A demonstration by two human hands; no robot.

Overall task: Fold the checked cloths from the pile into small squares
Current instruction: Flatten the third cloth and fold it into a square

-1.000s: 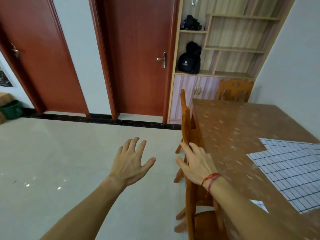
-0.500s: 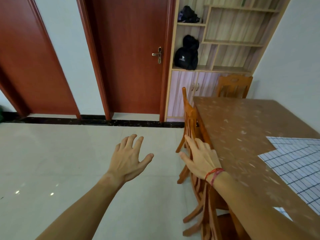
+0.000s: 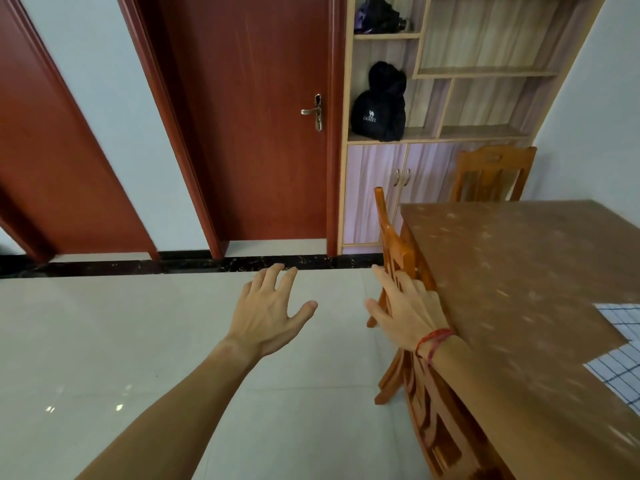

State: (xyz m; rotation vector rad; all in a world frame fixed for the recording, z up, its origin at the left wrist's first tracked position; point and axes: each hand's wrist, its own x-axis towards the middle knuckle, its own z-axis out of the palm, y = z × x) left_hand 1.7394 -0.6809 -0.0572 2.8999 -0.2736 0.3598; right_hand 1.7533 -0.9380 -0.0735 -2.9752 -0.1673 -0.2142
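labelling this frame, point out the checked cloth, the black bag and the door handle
checked cloth point(image 3: 620, 372), head view, lower patch of its checked fabric
black bag point(image 3: 378, 105), head view, front above the logo
door handle point(image 3: 310, 111), head view, the lever

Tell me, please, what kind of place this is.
Most likely a dining room in a home: a wooden table with a chair at its side, a shelf cabinet holding a black bag, and a red-brown door.
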